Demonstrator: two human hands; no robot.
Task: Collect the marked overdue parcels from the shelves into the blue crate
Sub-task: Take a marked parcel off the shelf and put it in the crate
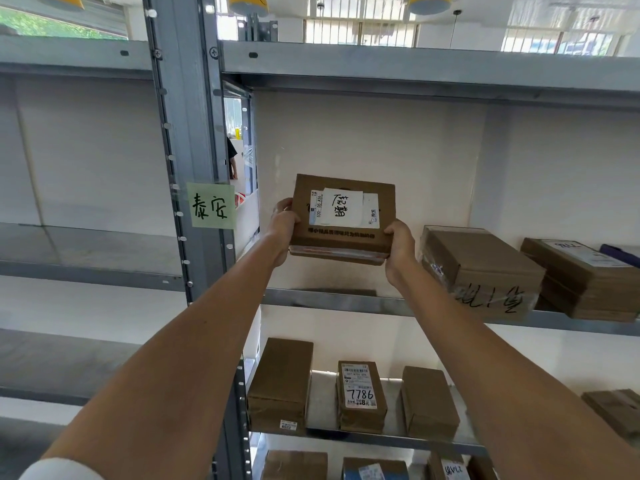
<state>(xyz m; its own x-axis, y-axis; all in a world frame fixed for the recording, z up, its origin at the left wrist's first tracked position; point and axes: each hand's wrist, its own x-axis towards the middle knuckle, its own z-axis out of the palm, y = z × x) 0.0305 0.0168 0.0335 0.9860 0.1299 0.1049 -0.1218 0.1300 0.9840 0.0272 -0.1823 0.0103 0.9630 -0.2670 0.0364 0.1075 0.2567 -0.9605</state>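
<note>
We grip the marked parcel (342, 216) at its sides, left hand (283, 227) and right hand (400, 245) both clamped. It hangs above the shelf (346, 301), left of the taped box (479, 271).

Two bare arms reach up and forward, and both hands hold one box.

The left arm (180, 341) comes up from the bottom left corner, long and nearly straight, with a bit of white sleeve (62, 469) at its low end. The left hand (282, 225) bends at the wrist and grips the left side of the parcel (343, 216), with the fingers curled over the edge. The right arm (485, 358) comes up from the bottom right. The right hand (400, 247) grips the lower right corner of the parcel, thumb on top. The two hands are well apart, one on each side, lifted up high.
</note>
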